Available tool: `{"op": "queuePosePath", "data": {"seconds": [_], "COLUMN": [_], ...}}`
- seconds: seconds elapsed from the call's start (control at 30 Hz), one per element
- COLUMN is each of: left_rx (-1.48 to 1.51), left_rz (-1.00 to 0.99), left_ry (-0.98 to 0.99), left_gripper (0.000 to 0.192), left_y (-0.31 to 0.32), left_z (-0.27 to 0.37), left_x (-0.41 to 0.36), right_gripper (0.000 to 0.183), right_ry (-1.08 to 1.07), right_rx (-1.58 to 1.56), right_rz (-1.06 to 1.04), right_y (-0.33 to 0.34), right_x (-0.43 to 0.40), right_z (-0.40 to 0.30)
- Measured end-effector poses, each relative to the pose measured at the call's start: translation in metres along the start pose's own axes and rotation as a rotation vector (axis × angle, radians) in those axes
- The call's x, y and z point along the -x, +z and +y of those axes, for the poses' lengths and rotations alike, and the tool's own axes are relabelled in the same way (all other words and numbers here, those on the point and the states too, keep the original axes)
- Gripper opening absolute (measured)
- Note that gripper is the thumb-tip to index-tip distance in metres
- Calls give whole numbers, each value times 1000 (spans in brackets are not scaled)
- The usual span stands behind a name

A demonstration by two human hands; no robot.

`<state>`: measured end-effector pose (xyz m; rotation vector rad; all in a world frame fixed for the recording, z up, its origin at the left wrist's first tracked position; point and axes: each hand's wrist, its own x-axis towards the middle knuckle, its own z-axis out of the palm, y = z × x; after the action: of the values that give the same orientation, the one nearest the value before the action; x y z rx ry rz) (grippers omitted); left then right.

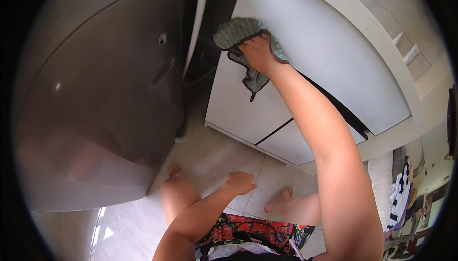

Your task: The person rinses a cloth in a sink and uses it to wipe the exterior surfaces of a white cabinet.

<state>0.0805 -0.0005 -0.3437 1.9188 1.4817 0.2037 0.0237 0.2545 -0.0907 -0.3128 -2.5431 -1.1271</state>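
My right hand (256, 53) is on a grey-green striped cleaning cloth (238, 32) with a dark bound edge and a small hanging loop. It presses the cloth against the white cabinet (304, 28), near the left edge of the upper front panel. Part of the cloth hangs down over the lower front (247, 110), and a dark gap runs between the two panels. Lower down, my left hand (240, 183) hovers in front of my knees above the floor. Its fingers look curled in, with nothing seen in them.
A glossy dark grey appliance (118, 92) stands close on the left. A white hose (196, 24) runs in the dark gap between it and the cabinet. Pale floor tiles (211, 150) lie below, with my feet on them. Striped fabric (400, 196) lies at the far right.
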Motion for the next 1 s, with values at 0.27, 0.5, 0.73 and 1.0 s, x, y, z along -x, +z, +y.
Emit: {"op": "queuePosePath", "data": {"seconds": [0.27,0.5,0.73,1.0], "left_rx": [-36,-114,-118,-94], "left_rz": [19,-55,-66,-79], "left_ry": [19,-31,-36,-18], "left_gripper": [37,39,38,39], "left_y": [11,13,19,16], "left_z": [2,3,1,9], "left_x": [-8,6,6,0], "right_gripper": [10,29,46,57], "right_ry": [80,389,753,1207], "right_rx": [136,261,337,466], "right_rz": [209,-149,-401,310], "right_y": [-19,-66,-112,-105], "right_x": [119,302,441,328], "right_z": [71,118,141,196]}}
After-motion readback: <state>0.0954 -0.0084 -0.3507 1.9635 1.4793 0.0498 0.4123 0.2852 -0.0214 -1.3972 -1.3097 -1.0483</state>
